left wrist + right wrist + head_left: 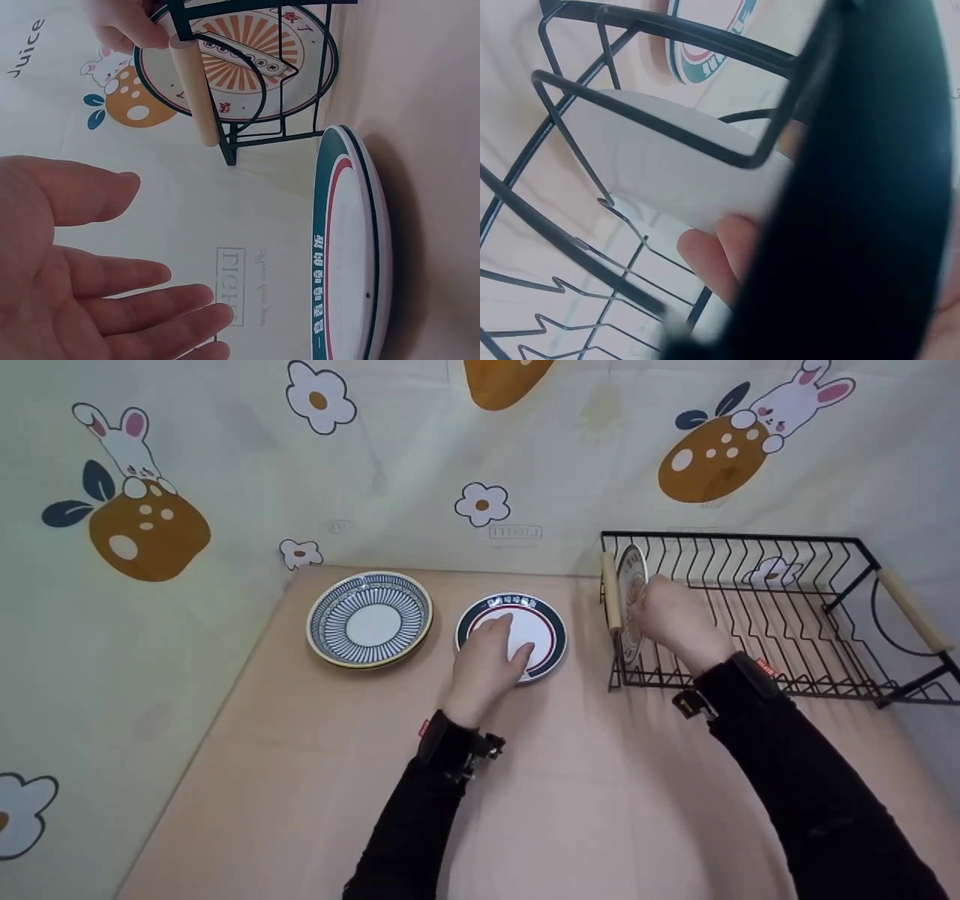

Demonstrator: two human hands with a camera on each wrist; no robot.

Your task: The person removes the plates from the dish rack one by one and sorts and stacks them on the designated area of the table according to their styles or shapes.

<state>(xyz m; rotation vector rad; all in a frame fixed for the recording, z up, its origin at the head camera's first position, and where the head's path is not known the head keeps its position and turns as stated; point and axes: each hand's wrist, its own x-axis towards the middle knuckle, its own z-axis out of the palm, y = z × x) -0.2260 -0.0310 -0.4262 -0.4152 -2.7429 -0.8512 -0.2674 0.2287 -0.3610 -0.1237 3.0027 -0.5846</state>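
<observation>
At the left end of the black wire dish rack (pixel 731 536), my right hand (pixel 679 619) grips a patterned plate (pixel 631 574) that stands upright. From the right wrist view, its plain white back (pixel 652 174) faces the camera and the fingers (pixel 709 259) lie against it. The left wrist view shows its front, with orange rays and a dark green rim, behind the rack's end frame. My left hand (pixel 484 671) hovers over white plates with a dark green rim and red ring (pixel 546 652), fingers extended, thumb apart, holding nothing. Two of these plates (pixel 349 270) appear stacked.
Left of the green-rimmed plates sits a blue-striped dish (pixel 373 626) with a yellowish edge. Wooden handles (pixel 612 592) flank the rack. Behind the pinkish tabletop (pixel 300 780) hangs a printed cloth (pixel 405 472) with rabbits and flowers.
</observation>
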